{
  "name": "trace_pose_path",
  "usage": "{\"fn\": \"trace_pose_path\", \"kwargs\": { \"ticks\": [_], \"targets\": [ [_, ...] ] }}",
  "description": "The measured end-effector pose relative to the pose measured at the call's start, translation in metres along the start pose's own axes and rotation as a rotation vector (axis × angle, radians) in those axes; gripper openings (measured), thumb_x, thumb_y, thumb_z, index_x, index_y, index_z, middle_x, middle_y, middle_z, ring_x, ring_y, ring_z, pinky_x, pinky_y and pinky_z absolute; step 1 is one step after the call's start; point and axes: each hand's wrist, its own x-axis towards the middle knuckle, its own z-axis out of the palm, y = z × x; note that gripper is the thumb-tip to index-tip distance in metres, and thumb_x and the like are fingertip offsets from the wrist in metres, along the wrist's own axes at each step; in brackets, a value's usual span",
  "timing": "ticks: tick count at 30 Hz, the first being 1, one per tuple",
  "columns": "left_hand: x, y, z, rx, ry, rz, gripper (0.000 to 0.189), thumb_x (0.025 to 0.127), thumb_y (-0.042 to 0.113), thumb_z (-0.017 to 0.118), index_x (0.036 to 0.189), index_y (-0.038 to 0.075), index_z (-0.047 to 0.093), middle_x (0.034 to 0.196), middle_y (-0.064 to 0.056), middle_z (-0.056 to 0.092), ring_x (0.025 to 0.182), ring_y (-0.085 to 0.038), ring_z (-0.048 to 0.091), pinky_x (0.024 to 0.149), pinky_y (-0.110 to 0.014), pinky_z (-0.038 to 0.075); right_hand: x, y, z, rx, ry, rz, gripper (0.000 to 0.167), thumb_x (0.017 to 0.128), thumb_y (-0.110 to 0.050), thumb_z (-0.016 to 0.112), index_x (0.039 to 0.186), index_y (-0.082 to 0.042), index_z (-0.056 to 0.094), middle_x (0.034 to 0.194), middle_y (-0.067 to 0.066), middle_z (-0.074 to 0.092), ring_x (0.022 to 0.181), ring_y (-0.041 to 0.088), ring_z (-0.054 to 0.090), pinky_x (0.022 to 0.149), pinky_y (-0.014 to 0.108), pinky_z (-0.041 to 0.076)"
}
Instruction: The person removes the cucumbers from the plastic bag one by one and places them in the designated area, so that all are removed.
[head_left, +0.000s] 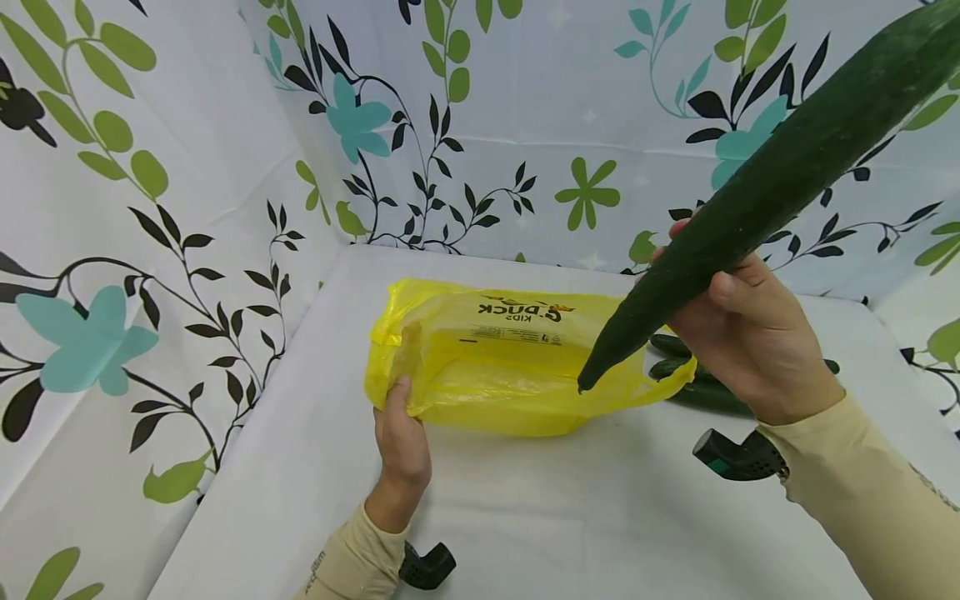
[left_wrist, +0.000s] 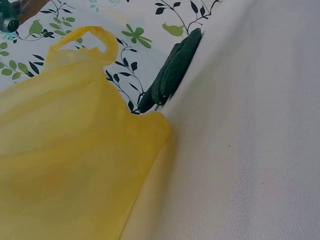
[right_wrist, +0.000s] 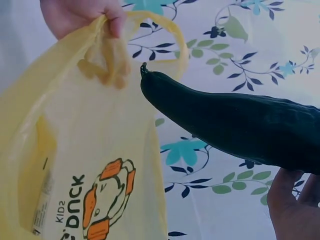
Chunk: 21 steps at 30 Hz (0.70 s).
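A yellow plastic bag (head_left: 480,392) with printed lettering spreads over the table in the head view, its mouth gaping toward me. My left hand (head_left: 402,442) pinches the bag's left edge, thumb outside; the other fingers show through the film in the right wrist view. My right hand (head_left: 765,342) grips a long dark green cucumber (head_left: 757,200), raised and slanting. Its narrow stem end (right_wrist: 150,75) points down at the bag's opening, on the right side. Whether the tip touches the bag, I cannot tell.
More cucumbers (head_left: 708,396) lie on the white table (head_left: 510,517) to the right, partly behind the bag and my right hand; they also show as a cucumber pile (left_wrist: 175,70) in the left wrist view. A patterned curtain (head_left: 510,108) hangs behind and at the sides.
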Motion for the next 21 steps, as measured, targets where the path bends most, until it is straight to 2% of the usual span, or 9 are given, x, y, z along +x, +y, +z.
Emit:
{"fn": "trace_pose_path", "kwargs": {
  "ticks": [4,7,12,17,21],
  "targets": [
    [0.0,0.0,-0.001,-0.008,0.012,0.01,0.038,0.106,0.016,0.027,0.136,-0.003,0.04,0.107,-0.01,0.053,0.095,-0.02,0.056,0.093,-0.033,0.047,-0.007,-0.008,-0.003,0.031,-0.012,-0.021,0.037,0.1,0.009,0.048,0.135,0.004,0.058,0.13,0.018,0.058,0.125,0.034,0.049,0.107,0.054,0.037],
    [0.0,0.0,-0.001,-0.007,0.023,0.011,0.038,0.105,0.016,0.027,0.135,-0.004,0.04,0.107,-0.01,0.054,0.095,-0.021,0.056,0.092,-0.033,0.047,-0.012,-0.015,-0.007,-0.007,-0.011,-0.039,0.037,0.099,0.011,0.048,0.135,0.005,0.058,0.131,0.018,0.058,0.125,0.034,0.048,0.106,0.052,0.037],
    [0.0,0.001,0.0,-0.001,0.029,0.002,0.037,0.106,0.017,0.028,0.133,-0.004,0.041,0.105,-0.01,0.054,0.093,-0.021,0.057,0.091,-0.033,0.048,-0.023,-0.03,-0.016,-0.17,0.057,-0.075,0.038,0.099,0.013,0.046,0.135,0.006,0.057,0.132,0.018,0.057,0.122,0.033,0.049,0.103,0.049,0.043],
    [0.0,0.001,0.001,0.005,0.034,-0.009,0.037,0.106,0.018,0.029,0.134,-0.002,0.04,0.105,-0.01,0.054,0.093,-0.02,0.057,0.091,-0.033,0.048,-0.038,-0.044,-0.029,-0.304,0.119,-0.089,0.046,0.099,0.019,0.038,0.142,0.008,0.049,0.132,0.018,0.053,0.121,0.032,0.049,0.102,0.045,0.046],
    [-0.001,0.001,0.001,0.008,0.038,-0.015,0.037,0.106,0.018,0.029,0.135,-0.002,0.04,0.103,-0.009,0.054,0.092,-0.02,0.057,0.091,-0.033,0.048,-0.05,-0.055,-0.042,-0.409,0.161,-0.092,0.052,0.096,0.024,0.037,0.145,0.009,0.044,0.131,0.018,0.051,0.121,0.031,0.049,0.098,0.04,0.05]
  ]
}}
